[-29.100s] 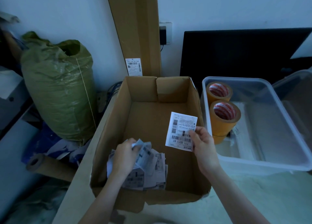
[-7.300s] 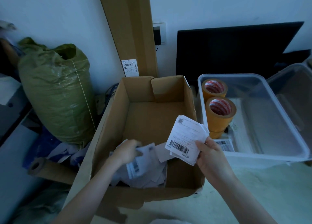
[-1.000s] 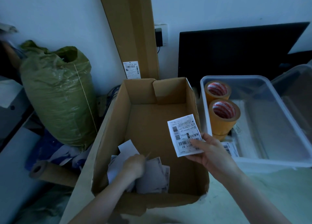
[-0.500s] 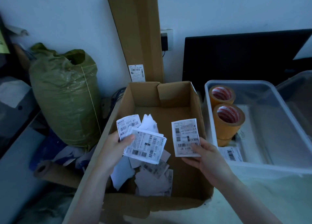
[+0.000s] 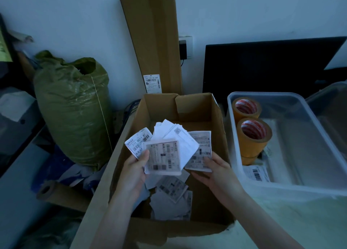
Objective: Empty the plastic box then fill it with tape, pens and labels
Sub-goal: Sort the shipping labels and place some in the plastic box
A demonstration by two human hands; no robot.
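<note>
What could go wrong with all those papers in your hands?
The left hand pinches a fanned bunch of labels by one edge, so some could slip back into the cardboard box.

The right hand holds a single label that the bunch partly overlaps, so it might get mixed in.

The plastic box has two tape rolls near its left wall, so labels dropped there might land on them.
</note>
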